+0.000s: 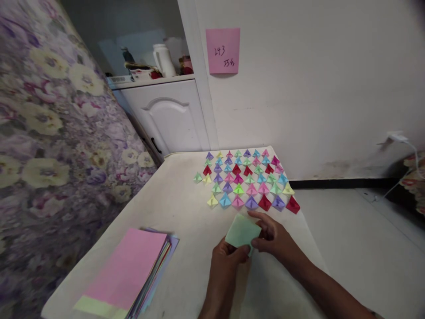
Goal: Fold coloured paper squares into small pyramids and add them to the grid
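Both of my hands hold a small light green paper square (241, 231) just above the white table (179, 212). My left hand (228, 259) pinches its lower edge from below. My right hand (272, 237) grips its right side with curled fingers. Beyond the paper, several small folded paper pieces (245, 179) in red, blue, green, pink, purple and yellow lie in rows at the far end of the table.
A stack of coloured paper sheets (128, 274), pink on top, lies at the table's near left. A floral cloth (49, 146) hangs on the left. A white cabinet (162, 115) stands behind, and a pink note (222, 50) sticks to the wall.
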`<act>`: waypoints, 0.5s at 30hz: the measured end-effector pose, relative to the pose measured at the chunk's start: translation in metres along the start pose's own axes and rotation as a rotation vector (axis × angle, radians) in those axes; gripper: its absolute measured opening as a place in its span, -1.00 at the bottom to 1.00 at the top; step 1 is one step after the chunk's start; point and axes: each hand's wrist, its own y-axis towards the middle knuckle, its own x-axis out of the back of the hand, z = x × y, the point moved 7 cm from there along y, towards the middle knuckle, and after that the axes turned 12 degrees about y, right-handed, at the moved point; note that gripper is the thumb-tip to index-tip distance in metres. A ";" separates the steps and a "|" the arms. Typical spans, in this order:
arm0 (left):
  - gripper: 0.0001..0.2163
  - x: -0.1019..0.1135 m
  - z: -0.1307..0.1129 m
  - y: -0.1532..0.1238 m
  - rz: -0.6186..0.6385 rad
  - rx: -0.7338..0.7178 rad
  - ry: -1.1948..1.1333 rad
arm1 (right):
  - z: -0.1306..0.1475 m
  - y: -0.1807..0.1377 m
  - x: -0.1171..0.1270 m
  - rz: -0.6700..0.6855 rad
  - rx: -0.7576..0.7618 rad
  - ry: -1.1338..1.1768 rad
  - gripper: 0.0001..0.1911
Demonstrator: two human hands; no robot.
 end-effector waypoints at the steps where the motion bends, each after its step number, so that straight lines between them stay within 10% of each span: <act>1: -0.68 0.001 -0.005 -0.002 -0.029 -0.031 0.042 | 0.001 0.000 -0.002 0.021 0.000 0.010 -0.39; 7: -0.78 0.001 -0.028 -0.012 -0.133 -0.151 0.282 | 0.013 -0.007 -0.007 0.022 0.068 -0.116 -0.81; 15: -0.84 -0.002 -0.035 -0.013 -0.130 -0.204 0.291 | 0.037 -0.017 -0.009 0.007 0.266 -0.343 -0.79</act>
